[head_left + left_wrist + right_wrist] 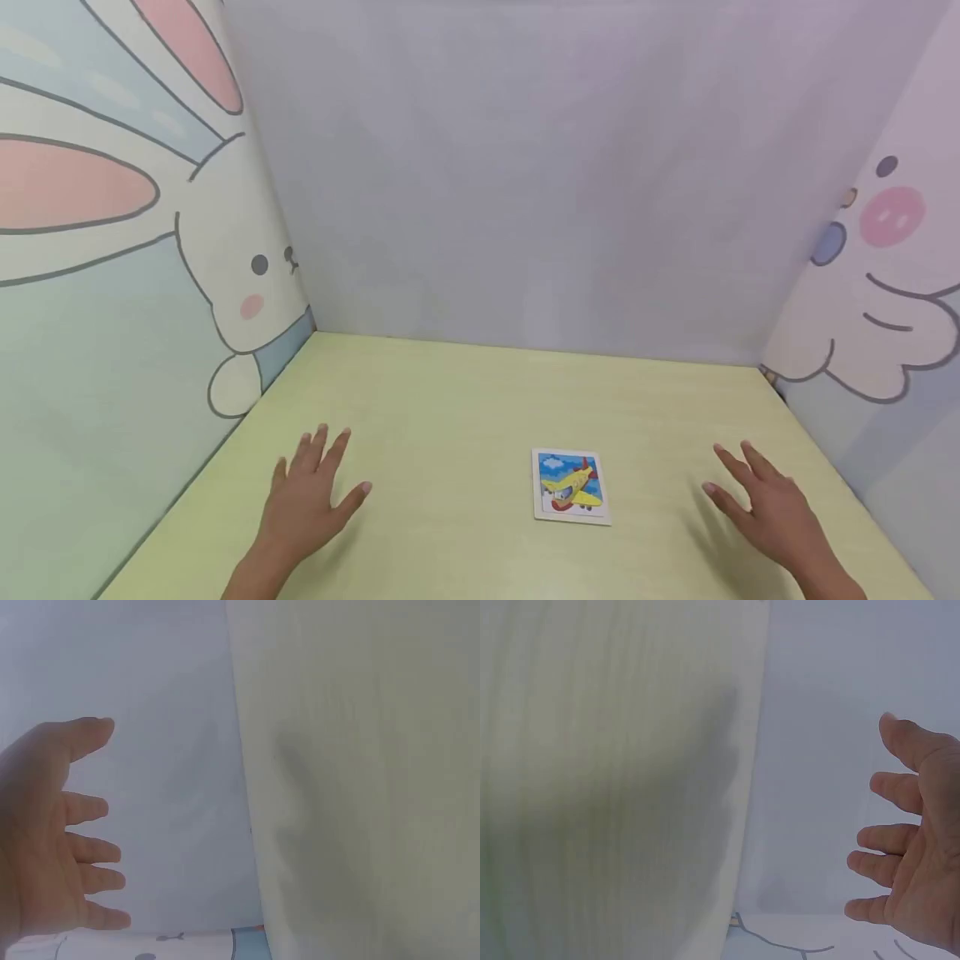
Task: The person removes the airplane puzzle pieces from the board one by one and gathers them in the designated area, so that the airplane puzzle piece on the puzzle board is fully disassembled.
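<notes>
A small square picture puzzle (572, 487) with a yellow airplane on a blue sky lies flat on the table, right of the middle in the head view. To its left, my left hand (303, 504) hovers over the table with fingers spread, holding nothing. My right hand (776, 512) is on the puzzle's other side, also raised, its fingers apart and nothing in them. Both wrist views show the same: the left hand (56, 840) and the right hand (919, 840) with extended fingers, casting shadows on the tabletop. Neither hand touches the puzzle.
The pale yellow table (450, 400) meets a plain light grey back wall (525, 183). A side panel with a cartoon rabbit (225, 250) stands at the left. At the right is another panel (885, 333) with a pink-nosed cartoon animal.
</notes>
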### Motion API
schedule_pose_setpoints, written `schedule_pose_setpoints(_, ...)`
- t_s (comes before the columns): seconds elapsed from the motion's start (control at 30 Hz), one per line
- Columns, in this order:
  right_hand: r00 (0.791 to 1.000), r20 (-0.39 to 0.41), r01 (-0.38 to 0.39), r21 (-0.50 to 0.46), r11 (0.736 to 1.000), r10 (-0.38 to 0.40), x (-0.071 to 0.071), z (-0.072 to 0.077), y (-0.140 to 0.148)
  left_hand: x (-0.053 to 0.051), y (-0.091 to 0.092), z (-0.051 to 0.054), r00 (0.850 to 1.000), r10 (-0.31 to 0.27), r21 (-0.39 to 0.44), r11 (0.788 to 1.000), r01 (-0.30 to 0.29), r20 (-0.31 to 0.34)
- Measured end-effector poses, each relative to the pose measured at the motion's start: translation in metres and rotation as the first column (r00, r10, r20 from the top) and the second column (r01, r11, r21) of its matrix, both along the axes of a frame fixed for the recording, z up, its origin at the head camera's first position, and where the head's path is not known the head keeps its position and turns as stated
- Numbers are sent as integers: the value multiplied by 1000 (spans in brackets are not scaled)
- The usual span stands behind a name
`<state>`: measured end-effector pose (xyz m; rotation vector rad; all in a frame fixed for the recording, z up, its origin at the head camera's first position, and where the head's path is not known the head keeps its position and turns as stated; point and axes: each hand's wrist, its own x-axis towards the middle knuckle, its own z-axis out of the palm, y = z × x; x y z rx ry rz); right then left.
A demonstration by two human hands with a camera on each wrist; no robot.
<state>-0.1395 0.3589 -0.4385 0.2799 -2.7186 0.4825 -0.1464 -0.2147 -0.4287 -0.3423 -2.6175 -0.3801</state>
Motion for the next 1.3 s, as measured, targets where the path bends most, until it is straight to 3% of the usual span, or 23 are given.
schedule_pose_setpoints(0.07, 999, -47, -28, -22, 999, 27, -1, 2, 0, -4, 4, -4, 992, -71, 4, 997, 71, -106)
schedule_pose_setpoints(0.13, 998, -45, -46, -49, 998, 44, -2, 4, -1, -7, 10, -7, 973, -123, -5, 992, 124, -195)
schedule_pose_setpoints(0.23, 998, -18, -65, -102, 993, 64, -5, 7, -3, -10, 18, -8, 959, -153, -2, 988, 157, -237)
schedule_pose_setpoints(0.47, 993, 4, -114, -195, 974, 117, -10, 6, -9, -7, 35, -7, 980, -168, 11, 985, 171, -109)
schedule_pose_setpoints(0.63, 989, 33, -131, -232, 964, 143, -12, 0, -19, -5, 45, -6, 980, -196, 43, 979, 197, -23)
schedule_pose_setpoints(1.07, 982, 62, -154, -294, 943, 180, -11, -3, -42, -5, 63, -5, 966, -251, 167, 957, 238, 61)
schedule_pose_setpoints(1.3, 973, 125, -142, -332, 933, 193, -10, -5, -54, -7, 72, -5, 963, -267, 177, 950, 257, 37)
